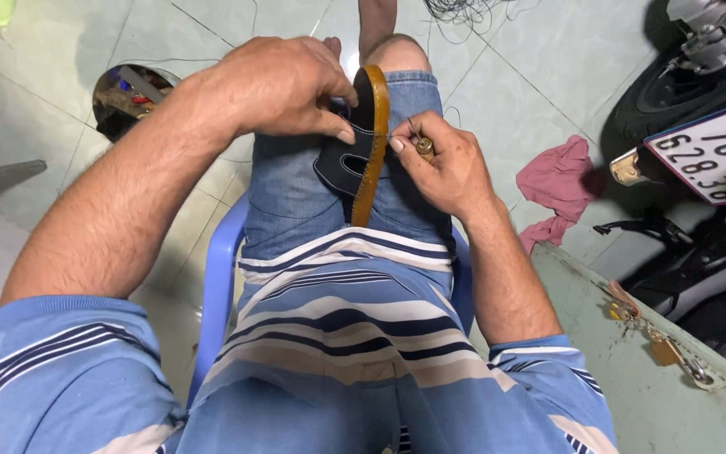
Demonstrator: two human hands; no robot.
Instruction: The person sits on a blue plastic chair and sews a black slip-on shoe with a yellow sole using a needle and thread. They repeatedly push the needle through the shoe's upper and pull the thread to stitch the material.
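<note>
A sandal (369, 143) with a tan sole edge and a black strap stands on its side on my denim-clad thigh. My left hand (283, 84) grips it from above, thumb pressed on the sole edge. My right hand (443, 164) holds a small awl with a brass-coloured ferrule (423, 148) against the right side of the sole; its tip is thin and hard to make out. A thin thread seems to run at the sole edge.
I sit on a blue plastic chair (220, 286). A round tin of tools (132, 92) lies on the tiled floor at left. A pink rag (556, 189) is on the floor at right, a motorbike (699, 126) beyond it. A grey-green metal box with keys and padlock (665, 349) stands at lower right.
</note>
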